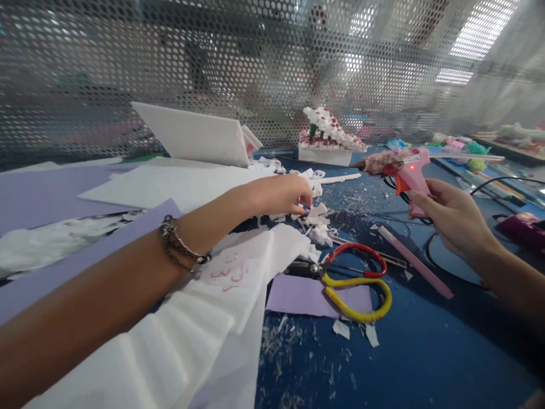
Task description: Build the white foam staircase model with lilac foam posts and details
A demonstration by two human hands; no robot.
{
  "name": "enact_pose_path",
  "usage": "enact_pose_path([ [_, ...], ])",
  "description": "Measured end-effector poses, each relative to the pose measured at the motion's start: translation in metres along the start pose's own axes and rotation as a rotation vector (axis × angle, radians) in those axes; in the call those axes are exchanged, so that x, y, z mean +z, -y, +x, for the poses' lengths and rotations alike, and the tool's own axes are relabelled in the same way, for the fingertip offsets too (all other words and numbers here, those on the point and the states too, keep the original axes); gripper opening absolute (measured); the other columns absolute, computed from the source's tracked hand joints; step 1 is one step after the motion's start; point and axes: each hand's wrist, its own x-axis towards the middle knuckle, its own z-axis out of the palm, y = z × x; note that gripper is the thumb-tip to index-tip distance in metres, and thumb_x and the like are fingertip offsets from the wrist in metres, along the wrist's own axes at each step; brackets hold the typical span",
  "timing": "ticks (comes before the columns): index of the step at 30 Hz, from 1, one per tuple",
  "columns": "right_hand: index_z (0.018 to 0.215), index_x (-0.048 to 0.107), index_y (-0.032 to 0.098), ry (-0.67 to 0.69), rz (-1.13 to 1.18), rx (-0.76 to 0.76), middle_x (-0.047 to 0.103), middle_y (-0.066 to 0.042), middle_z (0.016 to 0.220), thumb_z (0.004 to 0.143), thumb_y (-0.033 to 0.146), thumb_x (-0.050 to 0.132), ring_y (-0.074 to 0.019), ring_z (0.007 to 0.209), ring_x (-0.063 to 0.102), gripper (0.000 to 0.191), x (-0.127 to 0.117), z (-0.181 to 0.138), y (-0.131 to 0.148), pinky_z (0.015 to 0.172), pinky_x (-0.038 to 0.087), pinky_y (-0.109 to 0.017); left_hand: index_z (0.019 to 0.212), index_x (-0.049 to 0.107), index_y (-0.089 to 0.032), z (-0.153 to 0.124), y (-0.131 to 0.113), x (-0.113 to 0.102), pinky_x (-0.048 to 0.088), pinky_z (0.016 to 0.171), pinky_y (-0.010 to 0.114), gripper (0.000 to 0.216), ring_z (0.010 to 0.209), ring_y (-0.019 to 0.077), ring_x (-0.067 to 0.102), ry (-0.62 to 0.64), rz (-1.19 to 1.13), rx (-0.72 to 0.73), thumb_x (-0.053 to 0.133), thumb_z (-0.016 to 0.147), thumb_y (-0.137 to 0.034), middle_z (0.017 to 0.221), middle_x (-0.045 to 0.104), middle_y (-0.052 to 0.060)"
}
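My right hand (451, 213) grips a pink glue gun (400, 167) held above the blue table, its nozzle pointing left. My left hand (283, 194), with a metal bracelet (181, 247) on the wrist, reaches across the table and its fingertips pinch at a heap of small white foam scraps (317, 218). Folded white foam sheets (204, 318) lie under my left forearm.
Scissors with one red and one yellow handle (360, 278) lie on a lilac paper piece (304, 295). A pink glue stick (415, 261) lies beside them. A white foam model with red decoration (327, 136) and a white foam board (196, 136) stand by the perforated metal screen (128, 68). Lilac sheets (46, 193) cover the left.
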Motion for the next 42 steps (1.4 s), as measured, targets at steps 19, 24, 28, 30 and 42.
enact_pose_path([
  [19, 0.093, 0.063, 0.019, -0.012, -0.054, -0.041, 0.058, 0.004, 0.073, 0.075, 0.037, 0.064, -0.0058, 0.057, 0.052, 0.025, -0.004, 0.001, -0.003, 0.054, 0.046, -0.018, 0.08, 0.068, -0.018, -0.006, 0.006, -0.017, 0.034, 0.074, 0.026, 0.017, 0.077, 0.0172, 0.053, -0.249, -0.031, 0.114, 0.057, 0.077, -0.031, 0.082, 0.062, 0.005],
  [24, 0.089, 0.056, 0.019, -0.001, -0.123, -0.111, 0.059, 0.002, 0.07, 0.077, 0.037, 0.059, -0.0095, 0.055, 0.055, 0.021, 0.0, -0.008, 0.009, 0.052, 0.048, -0.023, 0.087, 0.071, -0.018, -0.008, -0.003, -0.017, 0.042, 0.077, 0.026, 0.029, 0.086, 0.0167, 0.055, -0.265, -0.106, 0.122, 0.057, 0.078, -0.041, 0.1, 0.062, 0.006],
  [28, 0.089, 0.045, 0.022, 0.002, -0.136, -0.114, 0.054, 0.003, 0.059, 0.08, 0.035, 0.051, -0.0113, 0.046, 0.05, 0.017, 0.004, -0.014, 0.017, 0.043, 0.041, -0.025, 0.092, 0.07, -0.014, -0.008, -0.007, -0.011, 0.046, 0.07, 0.022, 0.031, 0.076, 0.0131, 0.059, -0.214, -0.274, 0.086, 0.057, 0.079, -0.039, 0.092, 0.066, 0.007],
  [30, 0.086, 0.043, 0.022, -0.022, -0.128, -0.118, 0.051, 0.004, 0.058, 0.081, 0.033, 0.049, -0.011, 0.046, 0.047, 0.013, 0.004, -0.016, 0.018, 0.043, 0.038, -0.024, 0.092, 0.07, -0.013, -0.007, -0.008, -0.009, 0.047, 0.069, 0.022, 0.03, 0.075, 0.0131, 0.061, -0.205, -0.314, 0.08, 0.059, 0.078, -0.037, 0.09, 0.067, 0.007],
  [42, 0.063, 0.034, 0.023, -0.11, -0.585, -0.243, 0.034, 0.006, 0.053, 0.064, 0.056, 0.062, -0.0087, 0.046, 0.029, 0.044, 0.005, -0.018, 0.02, 0.042, 0.025, -0.025, 0.086, 0.073, -0.017, -0.008, -0.015, -0.008, 0.047, 0.065, 0.021, 0.024, 0.074, 0.0126, 0.061, -0.208, -0.383, 0.132, 0.063, 0.075, -0.036, 0.088, 0.068, 0.006],
])
